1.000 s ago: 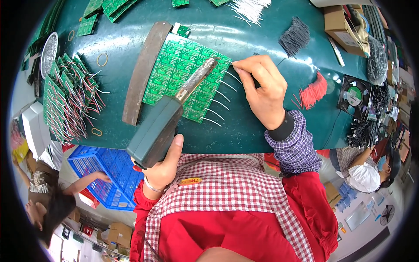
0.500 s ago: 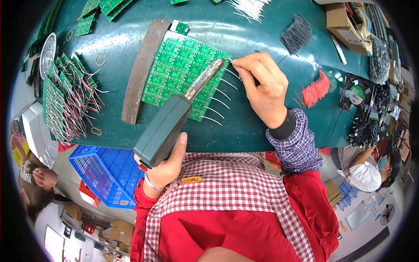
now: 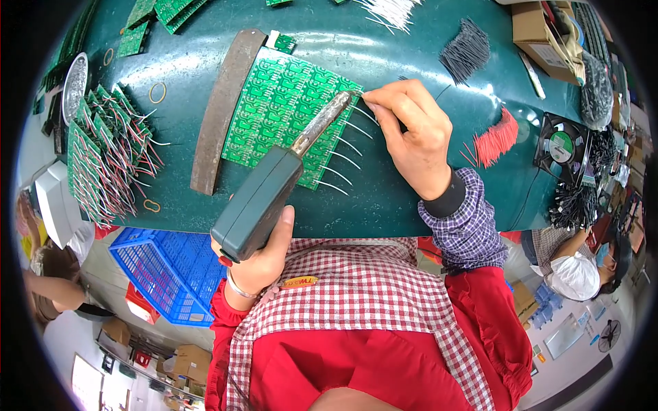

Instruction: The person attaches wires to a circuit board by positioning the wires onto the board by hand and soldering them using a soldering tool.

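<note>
My left hand (image 3: 257, 264) grips a soldering iron (image 3: 257, 202) with a dark green, gun-shaped body. Its metal tip rests at the upper right corner of a green circuit board panel (image 3: 281, 109). At that same corner my right hand (image 3: 418, 133) pinches thumb and forefinger together on a thin wire, mostly hidden by the fingers. Several white wires (image 3: 348, 145) stick out from the panel's right edge below the tip. Along the panel's left side lies a curved, rusty metal bar (image 3: 226, 113).
Wires lie in piles: white (image 3: 391, 12), black (image 3: 466, 51) and red (image 3: 495, 139). Wired boards (image 3: 110, 157) are heaped at the left, near a metal dish (image 3: 75, 85). A small fan (image 3: 561, 147) and cardboard box (image 3: 545, 44) stand right. Below the table edge is a blue crate (image 3: 168, 274).
Both my hands, the soldering iron and the panel stay almost where they were. At the far left, another person's arm has shifted.
</note>
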